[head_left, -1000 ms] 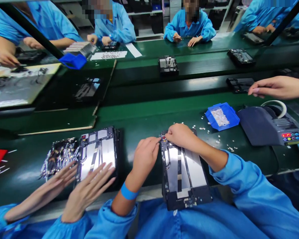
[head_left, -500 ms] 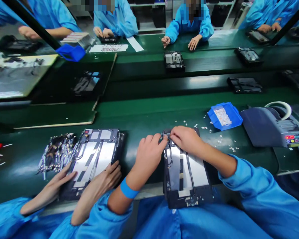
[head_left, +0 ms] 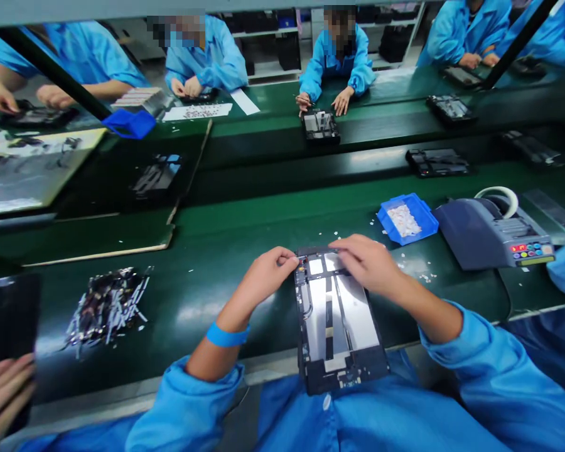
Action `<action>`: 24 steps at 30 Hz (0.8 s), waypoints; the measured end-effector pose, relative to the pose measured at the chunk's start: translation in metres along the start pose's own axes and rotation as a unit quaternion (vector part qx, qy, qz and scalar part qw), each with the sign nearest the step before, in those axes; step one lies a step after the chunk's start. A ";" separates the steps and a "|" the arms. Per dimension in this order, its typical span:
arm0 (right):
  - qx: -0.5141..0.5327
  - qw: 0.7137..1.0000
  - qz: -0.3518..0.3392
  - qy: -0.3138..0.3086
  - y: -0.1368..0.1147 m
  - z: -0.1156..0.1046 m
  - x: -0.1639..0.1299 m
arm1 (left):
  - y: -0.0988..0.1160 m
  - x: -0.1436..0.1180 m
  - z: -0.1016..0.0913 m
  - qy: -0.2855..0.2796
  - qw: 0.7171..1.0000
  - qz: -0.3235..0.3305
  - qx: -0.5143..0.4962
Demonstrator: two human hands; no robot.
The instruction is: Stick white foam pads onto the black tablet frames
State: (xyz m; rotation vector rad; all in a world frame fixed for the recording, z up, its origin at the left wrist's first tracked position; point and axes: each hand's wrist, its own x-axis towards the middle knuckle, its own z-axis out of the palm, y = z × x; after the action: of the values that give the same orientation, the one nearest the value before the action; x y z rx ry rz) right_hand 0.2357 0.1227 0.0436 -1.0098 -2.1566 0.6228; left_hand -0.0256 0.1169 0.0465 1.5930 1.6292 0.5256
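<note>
glossy metal tablet frame [head_left: 339, 314], shiny belt [head_left: 245, 232]

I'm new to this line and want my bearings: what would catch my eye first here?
First the open tablet frame at the near edge of the green belt, with the left hand and right hand both at its top end. Next the blue bin of white bits to its right, beside a grey tape dispenser. To the left lies a heap of shiny strips.
</note>
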 end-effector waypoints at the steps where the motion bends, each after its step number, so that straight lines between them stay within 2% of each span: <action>1: 0.008 0.997 0.051 0.061 0.000 -0.014 -0.016 | 0.001 0.005 0.000 -0.033 0.999 -0.017 -0.040; 4: 0.043 0.962 0.202 0.180 0.005 -0.046 -0.077 | 0.001 0.016 0.002 -0.098 0.983 -0.066 -0.141; 6: 0.093 0.914 0.292 0.264 0.017 -0.058 -0.118 | 0.001 0.022 0.003 -0.112 0.977 -0.083 -0.159; 8: 0.141 0.832 0.362 0.397 0.038 -0.066 -0.153 | 0.001 0.027 0.003 -0.109 0.980 -0.086 -0.139; 10: 0.179 0.724 0.403 0.531 0.065 -0.078 -0.179 | 0.000 0.032 0.002 -0.110 0.983 -0.085 -0.120; 11: 0.194 0.677 0.415 0.576 0.078 -0.085 -0.189 | -0.001 0.033 0.002 -0.111 0.983 -0.086 -0.116; 12: 0.209 0.641 0.425 0.604 0.091 -0.093 -0.197 | 0.000 0.034 0.001 -0.112 0.983 -0.086 -0.115; 13: 0.224 0.620 0.432 0.616 0.101 -0.102 -0.202 | 0.000 0.033 0.000 -0.112 0.983 -0.087 -0.115; 16: 0.269 0.604 0.438 0.609 0.124 -0.126 -0.205 | 0.003 0.029 -0.001 -0.101 0.986 -0.084 -0.107; 20: 0.310 0.601 0.431 0.597 0.138 -0.148 -0.196 | 0.002 0.022 -0.007 -0.074 0.992 -0.062 -0.083; 22: 0.311 0.602 0.427 0.599 0.137 -0.150 -0.192 | -0.005 0.017 -0.012 -0.052 0.995 -0.052 -0.072; 24: 0.307 0.606 0.420 0.601 0.128 -0.141 -0.187 | -0.014 0.010 -0.018 0.007 0.997 -0.044 -0.060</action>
State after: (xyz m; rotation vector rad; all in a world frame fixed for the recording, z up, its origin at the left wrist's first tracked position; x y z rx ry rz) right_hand 0.4904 0.0675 -0.0145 -1.3773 -0.1418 0.6769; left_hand -0.0473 0.1284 0.0447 1.4267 1.6396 0.5776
